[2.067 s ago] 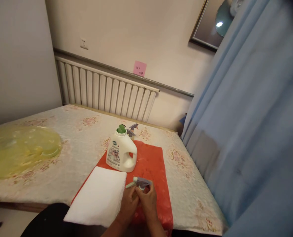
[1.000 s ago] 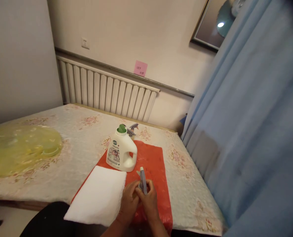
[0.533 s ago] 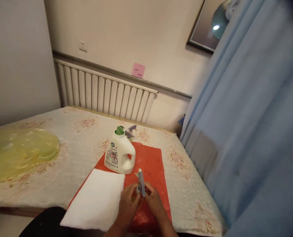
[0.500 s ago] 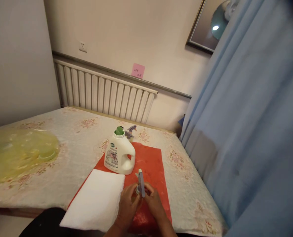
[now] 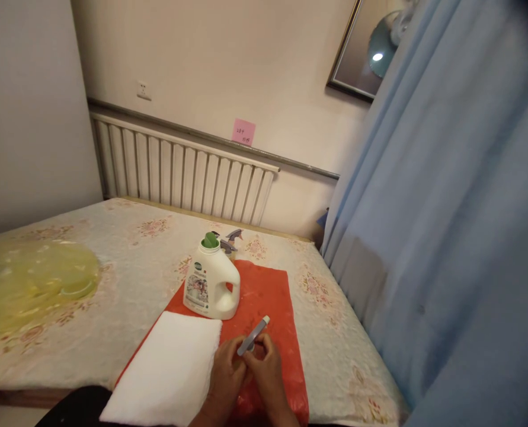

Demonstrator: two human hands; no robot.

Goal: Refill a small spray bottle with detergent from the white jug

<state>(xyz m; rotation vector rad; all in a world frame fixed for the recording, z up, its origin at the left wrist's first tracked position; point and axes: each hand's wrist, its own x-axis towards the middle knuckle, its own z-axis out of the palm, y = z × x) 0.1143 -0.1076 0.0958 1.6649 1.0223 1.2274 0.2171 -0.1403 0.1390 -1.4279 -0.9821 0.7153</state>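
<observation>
Here, grey plastic spray-trigger head (image 5: 253,335) gripped between left hand (image 5: 226,375) and right hand (image 5: 267,375), just in front of white detergent jug (image 5: 210,286).

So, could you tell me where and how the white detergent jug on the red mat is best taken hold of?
Grip the detergent jug by its moulded loop handle, which faces right, towards the curtain. Come in from that right side and curl the fingers through the opening. The jug stands upright on the red mat with that side free, whereas the white folded cloth lies just in front of it.
</observation>
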